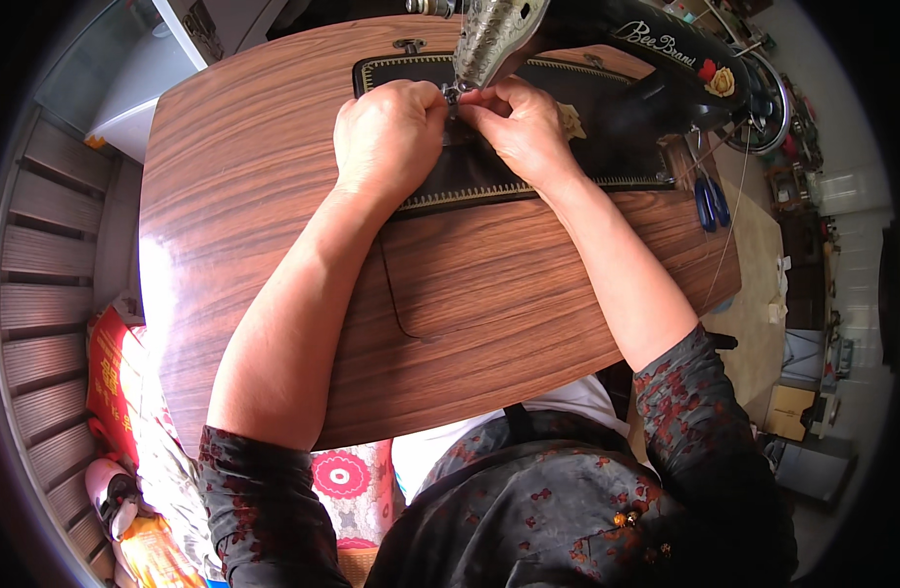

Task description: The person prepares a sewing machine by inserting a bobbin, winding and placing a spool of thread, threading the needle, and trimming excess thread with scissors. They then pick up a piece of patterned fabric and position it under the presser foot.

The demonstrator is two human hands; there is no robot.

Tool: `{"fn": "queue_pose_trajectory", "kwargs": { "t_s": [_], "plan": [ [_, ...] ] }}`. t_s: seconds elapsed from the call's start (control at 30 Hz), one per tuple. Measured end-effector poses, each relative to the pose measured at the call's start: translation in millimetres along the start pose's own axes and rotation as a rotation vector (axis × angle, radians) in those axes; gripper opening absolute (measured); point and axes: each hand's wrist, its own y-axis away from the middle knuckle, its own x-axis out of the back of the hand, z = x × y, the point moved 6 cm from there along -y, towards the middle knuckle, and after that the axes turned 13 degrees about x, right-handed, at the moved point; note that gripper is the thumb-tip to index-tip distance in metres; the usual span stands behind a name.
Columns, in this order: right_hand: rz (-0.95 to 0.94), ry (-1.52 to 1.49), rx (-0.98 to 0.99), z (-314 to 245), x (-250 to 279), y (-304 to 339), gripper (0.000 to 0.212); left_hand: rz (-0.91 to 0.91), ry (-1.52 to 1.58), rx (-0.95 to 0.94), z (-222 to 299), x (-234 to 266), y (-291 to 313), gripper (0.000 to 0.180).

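Both my hands meet at the needle end of a black sewing machine [617, 108], just below its engraved silver faceplate [489, 39]. My left hand [391, 132] is closed beside the presser foot area, its fingertips curled out of sight. From the other side, my right hand [524, 127] pinches close to the needle clamp [452, 95]. Whatever lies between the fingertips is too small to make out. Under the hands is the machine's black bed [470, 191] with gold trim, set into a wood-grain table [274, 147].
Blue-handled scissors [710, 201] lie on the table's right side, near the handwheel [769, 103]. A pale thread hangs down past them. A red bag [112, 382] stands left of the table by a slatted surface [53, 265]. Shelves with boxes line the far right.
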Motion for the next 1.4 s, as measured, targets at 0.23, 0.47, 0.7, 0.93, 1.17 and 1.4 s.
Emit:
{"fn": "queue_pose_trajectory", "kwargs": {
  "t_s": [0.23, 0.47, 0.7, 0.93, 1.17, 1.4],
  "plan": [
    [0.035, 0.011, 0.025, 6, -4, -2, 0.009, -0.003, -0.001, -0.005, 1, -1, 0, 0.011],
    [0.086, 0.104, 0.113, -9, -2, -1, 0.007, -0.013, -0.007, 0.026, -1, 1, 0, 0.012],
    [0.079, 0.149, 0.137, -16, 0, -2, 0.004, -0.009, 0.026, 0.029, 0, 2, 0, 0.012],
    [0.071, 0.198, 0.152, -22, 2, -2, 0.003, -0.023, 0.017, 0.065, 1, 2, 0, 0.015],
    [0.066, 0.233, 0.171, -22, 8, 0, 0.002, 0.043, 0.016, -0.006, 8, 5, 5, 0.015],
    [0.154, -0.161, -0.076, -7, 19, 4, 0.004, 0.076, 0.039, -0.243, 20, 11, 15, 0.012]
  ]
}}
